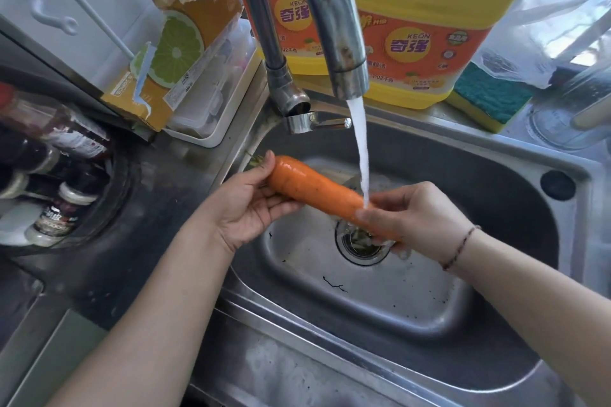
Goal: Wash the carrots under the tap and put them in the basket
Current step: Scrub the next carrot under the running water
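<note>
A shiny steel sink [413, 304] sits close by, with a round drain [362, 243] holding green scraps. Over it, the left hand [251, 205] holds the fat top end of a smooth orange carrot [317, 190], its grip curled round it. The right hand [416, 218] has its grip wrapped round the thin end. Water [362, 155] pours from the metal tap [344, 43] onto the carrot by the right fingers. Farther back on the surface stand two big yellow soap jugs [423, 26], a green and yellow sponge [489, 99], and a torn orange box [172, 56] with a lime picture.
</note>
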Available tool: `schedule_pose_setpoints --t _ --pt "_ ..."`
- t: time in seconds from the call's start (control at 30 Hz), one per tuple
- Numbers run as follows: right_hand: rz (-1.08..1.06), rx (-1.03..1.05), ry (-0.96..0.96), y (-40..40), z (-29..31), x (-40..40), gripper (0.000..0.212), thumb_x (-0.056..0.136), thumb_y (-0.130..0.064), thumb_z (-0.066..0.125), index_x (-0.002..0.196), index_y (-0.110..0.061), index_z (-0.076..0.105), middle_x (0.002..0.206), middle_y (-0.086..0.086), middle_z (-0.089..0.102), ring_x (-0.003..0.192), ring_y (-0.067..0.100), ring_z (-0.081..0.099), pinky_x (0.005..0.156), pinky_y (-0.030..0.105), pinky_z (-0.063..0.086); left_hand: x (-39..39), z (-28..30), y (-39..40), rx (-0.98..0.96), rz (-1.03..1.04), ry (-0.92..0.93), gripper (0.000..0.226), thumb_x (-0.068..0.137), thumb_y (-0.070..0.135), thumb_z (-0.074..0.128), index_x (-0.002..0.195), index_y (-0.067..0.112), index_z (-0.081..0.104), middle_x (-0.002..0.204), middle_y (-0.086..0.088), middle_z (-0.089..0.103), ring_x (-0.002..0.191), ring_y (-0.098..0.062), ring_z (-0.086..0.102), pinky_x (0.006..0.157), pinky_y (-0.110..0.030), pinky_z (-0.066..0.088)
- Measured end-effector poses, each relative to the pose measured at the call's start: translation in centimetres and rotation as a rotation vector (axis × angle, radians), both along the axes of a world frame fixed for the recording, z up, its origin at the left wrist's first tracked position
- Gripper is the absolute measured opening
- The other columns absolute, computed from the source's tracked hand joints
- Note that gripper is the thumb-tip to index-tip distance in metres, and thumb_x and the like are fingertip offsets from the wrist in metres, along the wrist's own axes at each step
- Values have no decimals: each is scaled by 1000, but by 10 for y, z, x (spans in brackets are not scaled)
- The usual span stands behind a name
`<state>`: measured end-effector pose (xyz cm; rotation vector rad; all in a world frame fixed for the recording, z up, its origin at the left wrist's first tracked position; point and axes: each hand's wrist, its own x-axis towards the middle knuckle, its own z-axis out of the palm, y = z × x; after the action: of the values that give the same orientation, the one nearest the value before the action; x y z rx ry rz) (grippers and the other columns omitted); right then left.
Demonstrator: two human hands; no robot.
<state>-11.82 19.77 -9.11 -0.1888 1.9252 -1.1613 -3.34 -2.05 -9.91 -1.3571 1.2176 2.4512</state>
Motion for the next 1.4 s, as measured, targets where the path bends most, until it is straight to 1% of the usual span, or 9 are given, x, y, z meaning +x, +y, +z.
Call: schedule_pose_setpoints --t 0.13,0.33,0.5,0.63,0.73,0.93,1.13,1.3,1.4 --pt "38 54 143 -16 5 -4 21 88 -38 71 78 -19 75 42 -9 58 34 2 46 36 13 36 -10 2 1 -68 1 4 36 96 37 56 103 2 61 88 -17 75 85 -27 74 76 -44 60" --pt "135 -70 39 -7 11 -4 11 93 -23 66 87 -22 74 64 2 70 55 12 66 46 21 52 -8 5 -10 -79 -8 0 35 94 36 59 102 1 61 89 -18 73 84 -29 74 76 -46 60" --pt "-24 58 169 -13 5 3 26 85 -39 74 76 -15 75 55 5 69 39 16 59 36 20 42 -6 0 4 -96 -74 1 34 96 37 57 99 3 62 78 -13 75 74 -23 75 74 -40 60" --pt "121 69 91 -4 5 7 11 89 -27 70 80 -22 74 69 10 74 61 24 71 55 33 60 -3 -3 -3 -107 -104 -15 36 91 39 62 103 5 62 84 -14 74 79 -24 74 76 -42 60" --pt "94 66 -25 0 3 6 6 85 -15 73 89 -20 75 75 9 76 68 20 74 64 39 62 -2 -3 -3 -74 -125 -9 43 83 40 66 106 4 62 93 -17 72 82 -25 75 72 -40 63" --pt "3 98 -223 0 -2 -1 14 82 -19 75 96 -21 73 84 10 77 79 27 76 78 48 60 -6 0 2 -69 -156 -11 36 88 37 64 105 5 62 89 -15 73 80 -23 74 60 -33 62" --pt "-20 131 -151 -8 -4 -8 11 82 -24 74 92 -19 73 76 9 76 71 24 75 55 32 56 -12 2 2 -92 -132 -15 33 94 36 61 108 7 60 98 -17 73 88 -26 74 71 -38 63" --pt "34 137 -124 -7 -2 -12 6 83 -24 70 89 -25 73 77 5 77 69 18 74 50 25 51 -13 1 3 -70 -108 -22 37 94 37 61 113 5 59 104 -19 71 90 -27 74 71 -38 63" --pt "23 151 -132 -7 -6 -12 7 84 -29 71 85 -24 74 77 6 77 75 22 76 59 32 57 -13 -1 5 -64 -126 -18 35 94 37 61 111 6 60 102 -19 72 91 -27 74 73 -39 63"
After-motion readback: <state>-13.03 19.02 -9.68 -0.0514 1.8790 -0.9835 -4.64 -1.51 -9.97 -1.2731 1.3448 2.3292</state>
